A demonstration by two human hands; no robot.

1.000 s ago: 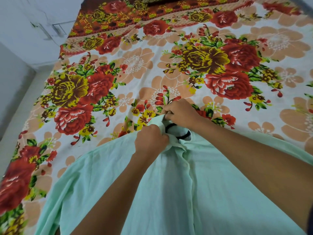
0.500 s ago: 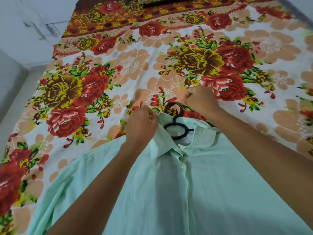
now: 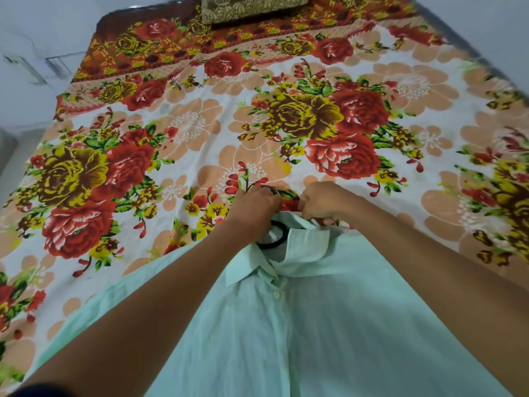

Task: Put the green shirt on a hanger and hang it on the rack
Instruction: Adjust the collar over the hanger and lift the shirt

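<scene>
The pale green shirt (image 3: 329, 325) lies flat on the bed with its buttoned front up and its collar pointing away from me. A black hanger (image 3: 279, 234) sits inside the neck opening; only a curved part shows below my left hand, and a bit of the hook shows past my knuckles. My left hand (image 3: 253, 209) is closed around the hanger's hook at the collar. My right hand (image 3: 320, 202) pinches the back edge of the collar just to the right. The hanger's arms are hidden under the fabric.
The bed is covered by a floral sheet (image 3: 186, 133) in red, yellow and peach. A brown patterned pillow (image 3: 252, 7) lies at the far end. White walls and floor show on the left. No rack is in view.
My left hand has left the left collar flap and moved onto the hanger's hook. My right hand has dropped back from the sheet onto the collar's rear edge. The collar now lies flatter.
</scene>
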